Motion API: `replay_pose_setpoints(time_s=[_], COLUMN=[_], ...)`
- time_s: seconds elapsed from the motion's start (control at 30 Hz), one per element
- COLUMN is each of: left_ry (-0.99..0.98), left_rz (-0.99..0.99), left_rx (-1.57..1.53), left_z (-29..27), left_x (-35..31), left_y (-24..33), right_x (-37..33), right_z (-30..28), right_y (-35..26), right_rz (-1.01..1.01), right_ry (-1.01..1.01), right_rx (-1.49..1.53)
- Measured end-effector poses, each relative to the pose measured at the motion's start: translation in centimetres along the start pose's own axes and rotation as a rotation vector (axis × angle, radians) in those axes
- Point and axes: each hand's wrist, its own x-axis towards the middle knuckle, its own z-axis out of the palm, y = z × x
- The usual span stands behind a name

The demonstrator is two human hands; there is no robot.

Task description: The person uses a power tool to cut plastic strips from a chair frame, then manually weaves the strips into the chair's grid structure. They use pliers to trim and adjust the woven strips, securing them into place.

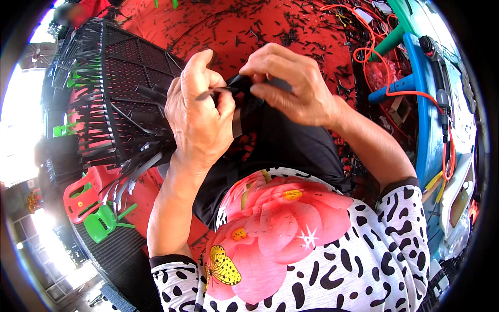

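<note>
In front of my chest both hands work on dark flat strips. My left hand (200,112) is closed in a pinch on a thin black strip (212,92), its thumb and fingertips curled around it. Close by on the right, my right hand (293,86) has its fingers bent round a bunched black piece (240,83); its fingertips partly hide that piece. To the left of my left hand stands a large black woven panel (138,57) with an open grid. Many loose strip ends (96,104) stick out along its edge, and some reach my left wrist.
Black strip scraps litter the red floor (218,26). At right a blue table (429,119) holds a black-handled tool (442,99) with an orange cord (403,94). A red chair (83,197) and a green chair (101,223) stand at lower left. Another person (78,13) is at upper left.
</note>
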Motion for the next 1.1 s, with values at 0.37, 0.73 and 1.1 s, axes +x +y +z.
replay_pose_setpoints(time_s=[0.37,0.73,1.1], left_ry=[0.134,0.208,0.205], left_rz=[0.082,0.044,0.057], left_rx=[-0.041,-0.110,-0.100], left_z=[0.7,1.6,1.3], left_x=[-0.3,-1.1,-1.0], left_y=[-1.0,-1.4,-1.4], right_x=[-1.1,-2.2,-1.8], right_z=[0.5,2.1,2.0], right_y=[-2.4,-2.5,-2.7], right_rz=[0.401,0.690,0.623], right_ry=[-0.029,0.146,0.199], right_rx=[0.676,0.850,0.925])
